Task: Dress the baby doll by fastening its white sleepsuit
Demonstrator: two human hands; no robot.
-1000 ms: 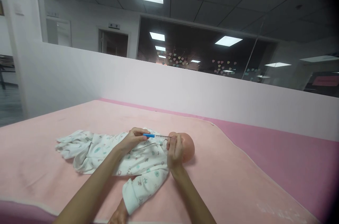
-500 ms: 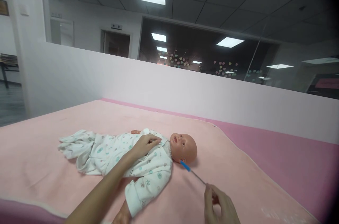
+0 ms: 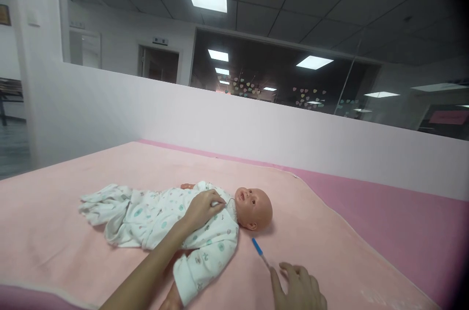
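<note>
R hand half-spread, gripless, by blue-tipped stick nr mat's front edge, prob. set-down, needs clearing; L hand curled on doll, hold unclear.

My bare left forearm slants up and rightward from the lower edge of view, ending in my left hand, back upward, fingers bent. Lower and to the right, my right hand spreads, thumb parted from loosely curved fingers, its wrist out of view.
</note>
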